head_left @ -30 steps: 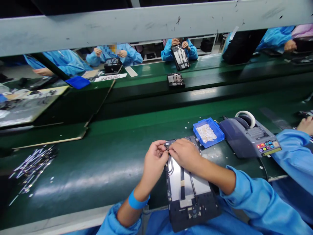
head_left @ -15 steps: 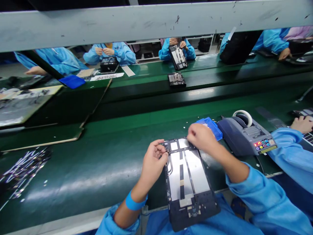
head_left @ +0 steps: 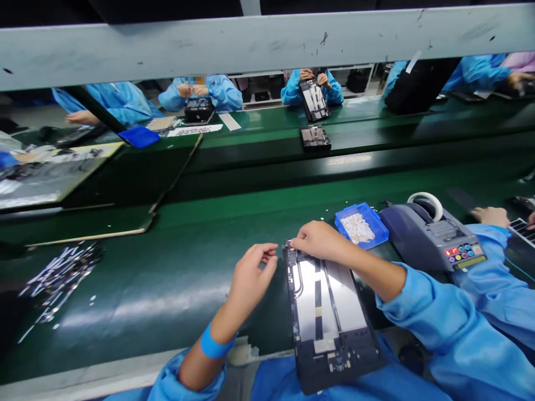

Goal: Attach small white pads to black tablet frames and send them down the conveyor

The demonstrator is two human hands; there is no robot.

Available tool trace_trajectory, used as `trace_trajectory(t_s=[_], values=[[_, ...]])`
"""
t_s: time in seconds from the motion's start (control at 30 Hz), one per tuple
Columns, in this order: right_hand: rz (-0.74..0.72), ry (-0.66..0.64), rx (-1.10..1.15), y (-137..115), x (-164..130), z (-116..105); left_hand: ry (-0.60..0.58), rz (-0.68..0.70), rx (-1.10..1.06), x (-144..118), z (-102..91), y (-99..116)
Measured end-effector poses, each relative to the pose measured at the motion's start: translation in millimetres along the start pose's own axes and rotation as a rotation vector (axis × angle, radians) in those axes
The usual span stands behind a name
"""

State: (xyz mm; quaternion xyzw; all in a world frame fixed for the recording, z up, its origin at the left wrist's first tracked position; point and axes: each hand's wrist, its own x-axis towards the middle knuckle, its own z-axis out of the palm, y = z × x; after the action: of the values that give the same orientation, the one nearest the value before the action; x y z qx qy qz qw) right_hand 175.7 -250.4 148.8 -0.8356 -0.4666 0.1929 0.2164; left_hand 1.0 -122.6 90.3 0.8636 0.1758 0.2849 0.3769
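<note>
An opened tablet (head_left: 345, 295) with bare silver batteries and a black lower section lies tilted at the bench's front edge, its near end over my lap. My right hand (head_left: 321, 239) reaches across its far end, fingertips pinched together at the far left corner. Whatever is between those fingertips is too small or hidden to make out. Just left of the tablet, my left hand (head_left: 253, 275) hovers with loosely bent fingers, thumb apart from them, and nothing visible in it. A blue tray (head_left: 381, 231) of small whitish pieces sits beyond my right wrist.
A grey tape dispenser (head_left: 430, 236) stands right of the tray, with a co-worker's sleeve (head_left: 497, 262) beside it. Thin strips (head_left: 62, 278) lie piled at left. A raised board (head_left: 92, 223) borders the far left. Across the line, people handle other tablets (head_left: 314, 100).
My left hand has come off the tablet's corner and moved slightly left. My right hand has shifted left along the far edge to that corner, uncovering the blue tray.
</note>
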Motion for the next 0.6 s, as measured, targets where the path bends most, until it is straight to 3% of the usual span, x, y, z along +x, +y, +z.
trace_trajectory(t_s=[0.23, 0.4, 0.6], values=[[0.042, -0.014, -0.116, 1.7, 8.9, 8.6, -0.119, 0.338, 0.237, 6.4, 5.9, -9.2], [0.062, 0.059, -0.224, -2.6, 6.7, 12.9, -0.133, 0.401, 0.319, 11.1, 6.4, -13.3], [0.039, 0.033, -0.272, -2.4, 8.9, 13.2, -0.183, 0.455, 0.394, 12.6, 4.6, -15.6]])
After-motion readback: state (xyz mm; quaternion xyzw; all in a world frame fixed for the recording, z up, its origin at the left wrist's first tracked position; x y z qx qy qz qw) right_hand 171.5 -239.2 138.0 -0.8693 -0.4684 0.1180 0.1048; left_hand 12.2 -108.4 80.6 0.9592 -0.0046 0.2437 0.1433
